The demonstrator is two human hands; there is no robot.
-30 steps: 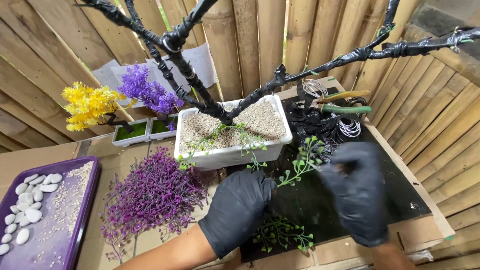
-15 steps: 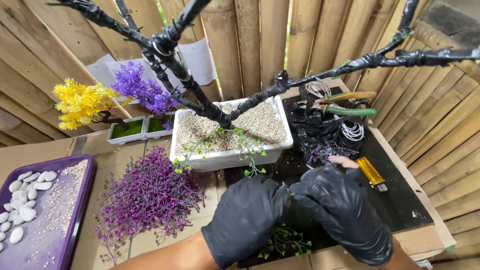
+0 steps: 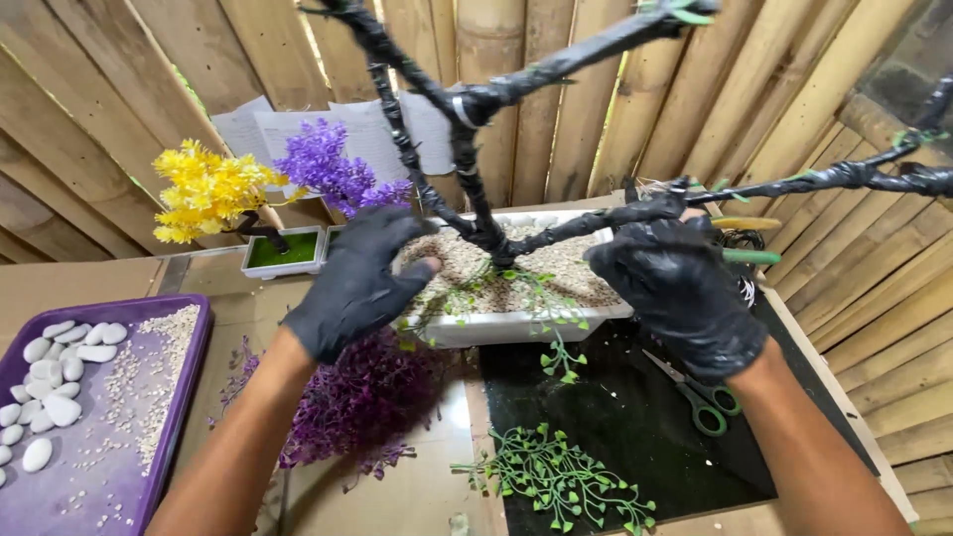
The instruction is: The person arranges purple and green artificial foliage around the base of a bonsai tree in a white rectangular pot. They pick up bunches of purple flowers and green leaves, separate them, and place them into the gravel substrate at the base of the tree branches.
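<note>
A white rectangular planter (image 3: 496,328) filled with pale gravel (image 3: 566,268) holds a bare model tree with black wrapped trunk and branches (image 3: 467,169). My left hand (image 3: 357,283), in a black glove, is curled over the planter's left end, thumb on the gravel. My right hand (image 3: 675,288), also gloved, covers the planter's right end, with its fingertips up against a low black branch (image 3: 794,184). Small green sprigs trail over the planter's front rim.
A loose green plastic sprig (image 3: 556,481) and green-handled scissors (image 3: 700,397) lie on the black mat (image 3: 615,417). A purple foliage bunch (image 3: 367,397) sits front left, beside a purple tray (image 3: 189,347) with white stones (image 3: 60,347). Small yellow (image 3: 204,194) and purple (image 3: 328,169) trees stand before the bamboo wall.
Both hands rose from the black mat to the two ends of the planter. The view moved closer to the tree. The scissors now lie uncovered on the mat.
</note>
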